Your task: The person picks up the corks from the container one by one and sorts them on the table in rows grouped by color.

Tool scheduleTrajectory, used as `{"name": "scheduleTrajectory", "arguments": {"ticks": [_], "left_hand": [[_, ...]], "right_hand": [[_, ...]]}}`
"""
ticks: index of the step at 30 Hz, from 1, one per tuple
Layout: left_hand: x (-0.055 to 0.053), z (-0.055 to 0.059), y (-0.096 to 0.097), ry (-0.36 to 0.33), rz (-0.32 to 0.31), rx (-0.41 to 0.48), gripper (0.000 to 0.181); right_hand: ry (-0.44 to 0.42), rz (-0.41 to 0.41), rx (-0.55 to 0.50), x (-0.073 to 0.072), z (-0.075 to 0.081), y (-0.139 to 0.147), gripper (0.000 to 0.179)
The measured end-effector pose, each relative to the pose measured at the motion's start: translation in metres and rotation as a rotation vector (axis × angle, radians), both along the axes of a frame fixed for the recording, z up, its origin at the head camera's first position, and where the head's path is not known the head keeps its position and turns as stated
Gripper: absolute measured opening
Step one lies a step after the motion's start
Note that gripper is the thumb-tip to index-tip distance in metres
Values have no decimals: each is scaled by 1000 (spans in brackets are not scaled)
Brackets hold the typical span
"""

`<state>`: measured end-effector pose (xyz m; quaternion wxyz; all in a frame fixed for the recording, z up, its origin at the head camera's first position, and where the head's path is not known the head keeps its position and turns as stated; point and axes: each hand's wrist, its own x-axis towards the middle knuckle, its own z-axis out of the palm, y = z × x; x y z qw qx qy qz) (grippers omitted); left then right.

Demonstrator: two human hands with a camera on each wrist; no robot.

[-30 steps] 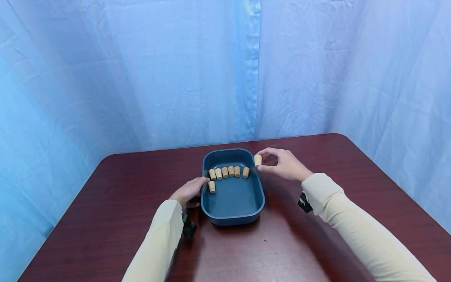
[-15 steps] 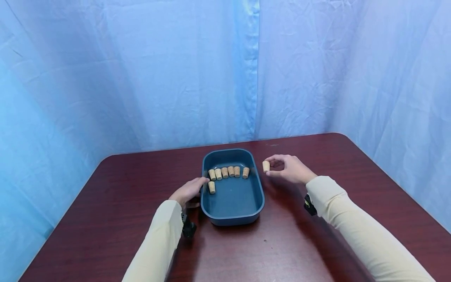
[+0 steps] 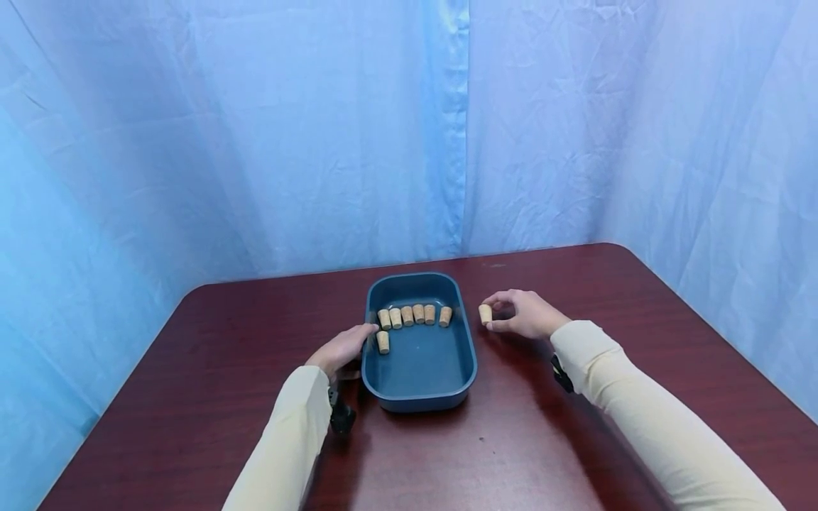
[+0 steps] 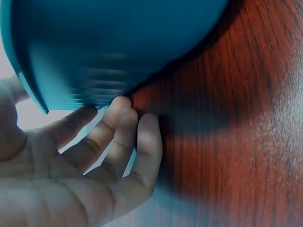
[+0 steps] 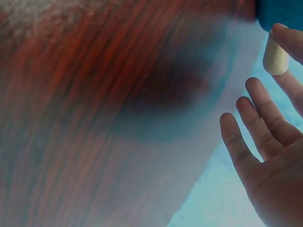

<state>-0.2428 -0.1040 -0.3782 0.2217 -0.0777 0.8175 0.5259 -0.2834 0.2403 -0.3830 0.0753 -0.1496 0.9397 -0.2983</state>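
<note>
My right hand [image 3: 525, 314] pinches a pale cork stopper [image 3: 486, 315] between thumb and a finger, just right of the dark blue box [image 3: 418, 406]. In the right wrist view this cork [image 5: 275, 57] shows at the upper right, with the other fingers held away from it. On the box's left side, my left hand [image 3: 344, 348] holds the wall, one digit over the rim and the other fingers along the outside. Inside, several corks [image 3: 407, 316] stand in a row across the back half, and one more cork [image 3: 383, 342] sits in front of the row's left end.
The box stands on a dark red wooden table [image 3: 211, 397]. Light blue curtains [image 3: 307, 142] hang behind the table and along both sides. A black strap device [image 3: 341, 415] sits at the left wrist.
The right hand has moved from the box's right rim to the right and toward me, lower, carrying the cork. My left hand keeps its place, and the corks in the box stay put.
</note>
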Motion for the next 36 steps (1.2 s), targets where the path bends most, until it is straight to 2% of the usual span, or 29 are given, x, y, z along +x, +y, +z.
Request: {"name": "scheduleTrajectory", "arguments": {"ticks": [20, 36], "left_hand": [[4, 1, -3, 17, -15, 25, 60], [2, -1, -3, 13, -17, 28, 62]], "right_hand": [[6, 48, 141, -7, -7, -6, 40], [4, 25, 104, -6, -9, -6, 42]]}}
